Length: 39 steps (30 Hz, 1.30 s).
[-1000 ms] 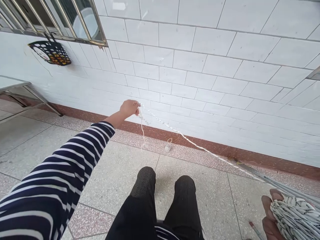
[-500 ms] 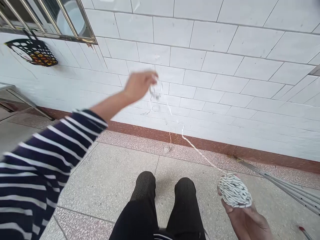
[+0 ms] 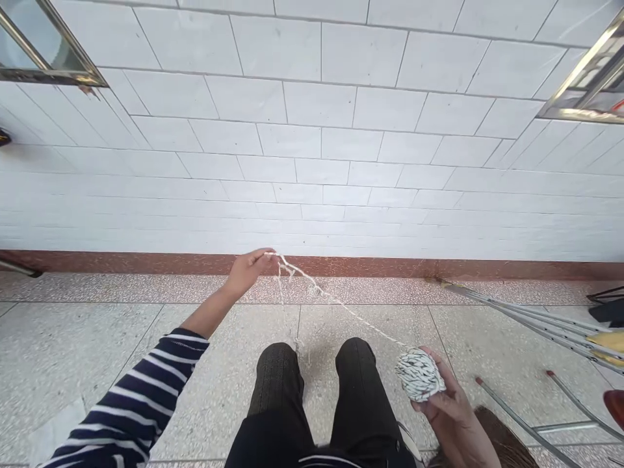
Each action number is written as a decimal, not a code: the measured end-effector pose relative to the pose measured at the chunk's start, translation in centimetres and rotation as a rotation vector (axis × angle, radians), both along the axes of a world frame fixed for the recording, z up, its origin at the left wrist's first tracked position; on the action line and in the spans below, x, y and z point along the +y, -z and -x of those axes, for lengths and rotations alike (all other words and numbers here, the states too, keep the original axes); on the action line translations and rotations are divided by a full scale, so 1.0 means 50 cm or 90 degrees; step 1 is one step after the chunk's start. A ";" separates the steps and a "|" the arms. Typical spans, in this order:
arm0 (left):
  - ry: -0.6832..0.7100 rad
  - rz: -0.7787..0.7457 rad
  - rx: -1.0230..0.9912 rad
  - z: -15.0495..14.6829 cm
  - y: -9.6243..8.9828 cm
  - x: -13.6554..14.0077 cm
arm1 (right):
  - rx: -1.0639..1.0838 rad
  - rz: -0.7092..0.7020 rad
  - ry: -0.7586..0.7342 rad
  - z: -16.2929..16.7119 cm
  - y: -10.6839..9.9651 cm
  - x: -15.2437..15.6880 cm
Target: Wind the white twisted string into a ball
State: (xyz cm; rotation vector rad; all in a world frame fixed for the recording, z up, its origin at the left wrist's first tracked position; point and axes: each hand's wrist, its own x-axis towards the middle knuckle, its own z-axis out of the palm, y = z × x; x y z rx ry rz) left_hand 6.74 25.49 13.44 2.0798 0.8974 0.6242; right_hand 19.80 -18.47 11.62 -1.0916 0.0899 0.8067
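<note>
Over there, the ball of string (image 3: 419,374) sits gripped in the right hand (image 3: 451,413); its loose strand (image 3: 348,310) slants across to the left hand (image 3: 247,272), pinched there, hands well apart.

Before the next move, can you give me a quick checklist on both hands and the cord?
1. Left hand gripping the white cord: ok.
2. Right hand holding the wound ball: ok.
3. Cord running unbroken between left hand and ball: ok.
4. No loose strands dangling below left hand: not ok, some hang there.
5. Cord's height above the knees: cannot tell.
</note>
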 end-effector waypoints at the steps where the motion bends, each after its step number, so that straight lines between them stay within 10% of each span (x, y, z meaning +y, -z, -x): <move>1: -0.013 -0.029 -0.035 -0.006 -0.022 -0.005 | 0.003 -0.006 0.006 0.007 -0.002 0.008; 10: 0.176 0.064 0.170 -0.014 0.063 -0.080 | -0.045 0.027 -0.014 0.008 -0.016 0.012; 14: 0.057 0.066 -0.044 -0.002 0.057 -0.062 | -0.043 0.032 -0.008 0.009 0.012 -0.002; 24: 0.086 -0.032 -0.003 0.018 0.036 -0.076 | -0.109 0.020 -0.014 0.013 -0.019 0.010; 32: -0.037 -0.012 0.054 0.037 0.121 -0.047 | -0.159 -0.002 0.000 0.043 -0.088 0.024; 39: 0.231 0.163 -0.036 0.027 0.160 -0.273 | -0.149 -0.002 -0.134 0.099 -0.065 0.129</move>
